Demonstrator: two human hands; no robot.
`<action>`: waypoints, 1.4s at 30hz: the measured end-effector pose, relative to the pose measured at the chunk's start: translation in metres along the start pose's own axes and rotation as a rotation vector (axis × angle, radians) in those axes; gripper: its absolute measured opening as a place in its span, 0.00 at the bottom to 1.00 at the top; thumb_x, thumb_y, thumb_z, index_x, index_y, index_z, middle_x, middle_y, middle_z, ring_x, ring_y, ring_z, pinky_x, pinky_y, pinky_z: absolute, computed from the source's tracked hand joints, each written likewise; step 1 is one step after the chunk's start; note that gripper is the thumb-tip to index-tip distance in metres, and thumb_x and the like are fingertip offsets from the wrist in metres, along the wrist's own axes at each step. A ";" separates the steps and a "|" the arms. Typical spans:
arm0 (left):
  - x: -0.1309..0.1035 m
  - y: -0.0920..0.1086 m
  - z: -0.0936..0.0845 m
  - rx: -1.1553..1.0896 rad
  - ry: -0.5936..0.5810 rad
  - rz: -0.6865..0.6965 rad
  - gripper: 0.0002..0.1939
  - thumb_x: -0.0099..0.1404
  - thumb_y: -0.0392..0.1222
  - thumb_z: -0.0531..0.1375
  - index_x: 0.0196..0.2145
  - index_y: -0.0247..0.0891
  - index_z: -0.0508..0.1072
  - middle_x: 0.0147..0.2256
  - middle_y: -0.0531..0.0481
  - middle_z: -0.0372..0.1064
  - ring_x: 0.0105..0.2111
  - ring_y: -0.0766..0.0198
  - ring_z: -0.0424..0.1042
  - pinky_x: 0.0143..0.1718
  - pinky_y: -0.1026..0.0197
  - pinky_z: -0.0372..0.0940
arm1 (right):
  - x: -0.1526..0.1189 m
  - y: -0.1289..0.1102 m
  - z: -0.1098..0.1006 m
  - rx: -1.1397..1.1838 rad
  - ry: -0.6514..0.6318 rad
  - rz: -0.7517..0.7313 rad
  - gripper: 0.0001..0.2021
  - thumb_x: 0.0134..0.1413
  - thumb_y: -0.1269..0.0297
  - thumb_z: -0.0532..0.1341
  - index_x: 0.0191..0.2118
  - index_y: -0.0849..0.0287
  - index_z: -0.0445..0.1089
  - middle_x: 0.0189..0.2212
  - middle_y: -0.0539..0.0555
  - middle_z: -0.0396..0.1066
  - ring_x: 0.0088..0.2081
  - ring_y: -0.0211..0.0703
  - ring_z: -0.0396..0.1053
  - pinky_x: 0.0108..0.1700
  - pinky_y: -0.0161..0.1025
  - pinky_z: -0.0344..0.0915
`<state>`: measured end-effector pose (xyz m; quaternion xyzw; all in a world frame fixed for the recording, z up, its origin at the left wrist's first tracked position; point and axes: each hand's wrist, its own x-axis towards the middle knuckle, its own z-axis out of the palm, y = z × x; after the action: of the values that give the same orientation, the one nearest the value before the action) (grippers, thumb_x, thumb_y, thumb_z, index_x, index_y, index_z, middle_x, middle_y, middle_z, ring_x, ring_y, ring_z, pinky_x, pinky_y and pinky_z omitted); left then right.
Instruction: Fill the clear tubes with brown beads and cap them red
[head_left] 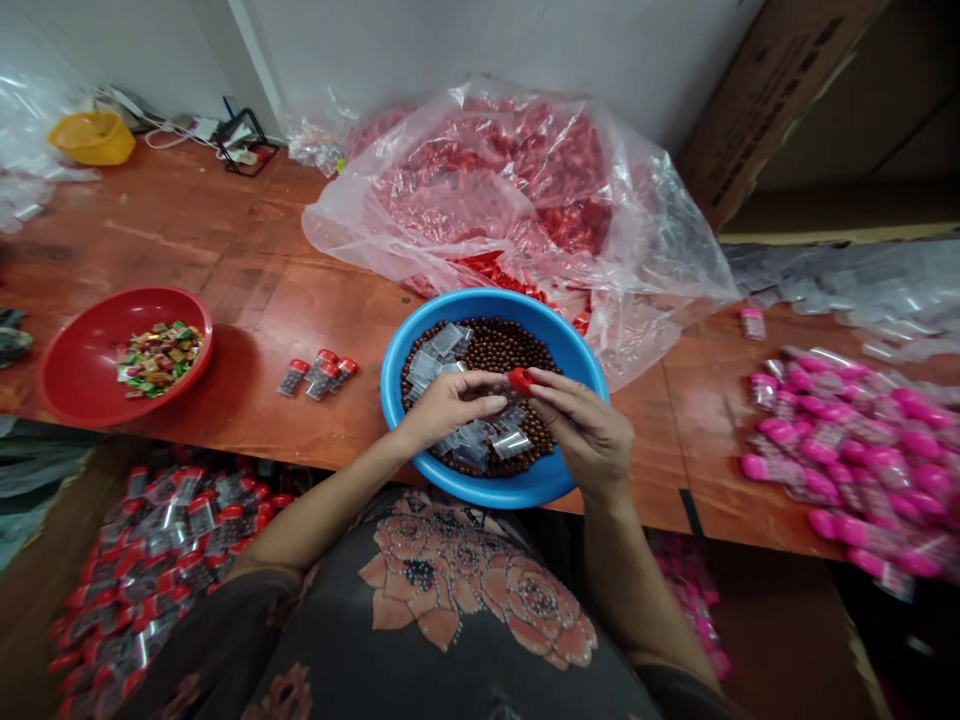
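Note:
Above the blue basin (394, 395) my two hands meet. My right hand (589, 430) pinches a small red cap (519, 380) between thumb and fingers. Facing it, my left hand (450, 405) is closed at the fingertips on what looks like a small clear container, mostly hidden just left of the cap. Brown round beads (510, 345) fill the basin's bottom. Several clear plastic containers (512, 443) lie on the beads, under and beside my hands.
Behind the basin spreads a clear bag (480, 190) of red caps. Filled red-capped containers (322, 372) lie left, near a red bowl (60, 365) of wrapped sweets. More red-capped containers (180, 540) fill a box below. Pink-capped containers (862, 430) are heaped right.

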<state>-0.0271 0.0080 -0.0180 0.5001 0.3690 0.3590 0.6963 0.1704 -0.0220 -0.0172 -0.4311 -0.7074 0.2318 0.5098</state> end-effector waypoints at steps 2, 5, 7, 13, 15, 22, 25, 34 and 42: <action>0.000 0.000 -0.001 0.048 0.003 0.020 0.22 0.59 0.45 0.67 0.51 0.38 0.78 0.51 0.43 0.75 0.49 0.57 0.74 0.54 0.53 0.66 | 0.000 0.002 0.002 0.040 0.023 0.044 0.15 0.59 0.71 0.63 0.48 0.43 0.77 0.49 0.49 0.77 0.50 0.45 0.75 0.54 0.51 0.74; 0.000 0.001 -0.002 0.115 -0.008 0.057 0.20 0.59 0.45 0.67 0.50 0.39 0.79 0.51 0.44 0.76 0.51 0.57 0.73 0.58 0.52 0.63 | 0.000 0.004 0.005 0.094 0.073 0.067 0.14 0.58 0.71 0.64 0.46 0.44 0.78 0.47 0.49 0.78 0.48 0.44 0.76 0.53 0.51 0.74; -0.001 0.001 -0.003 0.137 -0.012 0.064 0.20 0.60 0.45 0.66 0.50 0.40 0.79 0.51 0.44 0.76 0.51 0.57 0.74 0.58 0.52 0.63 | -0.001 0.005 0.006 0.105 0.082 0.067 0.14 0.58 0.71 0.64 0.46 0.44 0.78 0.47 0.49 0.79 0.48 0.44 0.76 0.53 0.51 0.74; -0.004 0.003 -0.001 0.224 0.014 0.105 0.19 0.62 0.45 0.65 0.50 0.41 0.79 0.51 0.44 0.76 0.50 0.56 0.74 0.57 0.51 0.63 | -0.003 0.005 0.006 0.044 0.066 0.033 0.15 0.59 0.70 0.63 0.48 0.43 0.77 0.47 0.49 0.78 0.48 0.45 0.77 0.53 0.51 0.75; -0.006 0.005 0.000 0.277 0.034 0.150 0.18 0.63 0.45 0.64 0.50 0.41 0.79 0.50 0.45 0.76 0.49 0.57 0.74 0.57 0.53 0.63 | -0.004 0.005 0.005 0.020 0.071 0.007 0.16 0.58 0.71 0.63 0.49 0.43 0.76 0.48 0.49 0.78 0.48 0.45 0.77 0.52 0.51 0.75; -0.009 0.014 0.005 0.375 0.068 0.202 0.17 0.63 0.45 0.63 0.49 0.37 0.79 0.46 0.42 0.77 0.46 0.57 0.75 0.53 0.54 0.65 | -0.007 0.005 0.006 0.043 0.078 -0.021 0.16 0.59 0.72 0.63 0.48 0.44 0.77 0.49 0.49 0.78 0.48 0.45 0.77 0.52 0.50 0.75; -0.008 0.013 0.003 0.309 0.057 0.175 0.18 0.62 0.45 0.64 0.48 0.37 0.79 0.48 0.43 0.77 0.48 0.56 0.74 0.55 0.53 0.64 | -0.007 0.008 0.008 0.044 0.052 -0.014 0.16 0.60 0.69 0.63 0.51 0.44 0.75 0.49 0.50 0.77 0.49 0.46 0.76 0.52 0.51 0.74; 0.006 0.002 0.025 -0.258 0.107 -0.103 0.30 0.66 0.65 0.54 0.45 0.34 0.77 0.30 0.45 0.76 0.29 0.63 0.74 0.31 0.63 0.68 | -0.007 0.011 0.022 -0.227 -0.136 -0.162 0.44 0.52 0.61 0.69 0.70 0.48 0.45 0.57 0.60 0.68 0.56 0.55 0.69 0.56 0.57 0.69; 0.008 -0.005 0.045 -0.430 0.176 -0.159 0.21 0.68 0.52 0.49 0.48 0.37 0.72 0.15 0.56 0.61 0.14 0.68 0.59 0.19 0.65 0.60 | -0.011 0.003 0.020 -0.226 -0.126 -0.155 0.37 0.47 0.65 0.69 0.63 0.48 0.57 0.50 0.57 0.72 0.50 0.52 0.72 0.51 0.53 0.70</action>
<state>0.0169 -0.0058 -0.0143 0.2764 0.3817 0.4157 0.7779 0.1542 -0.0272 -0.0328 -0.4146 -0.7908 0.1373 0.4290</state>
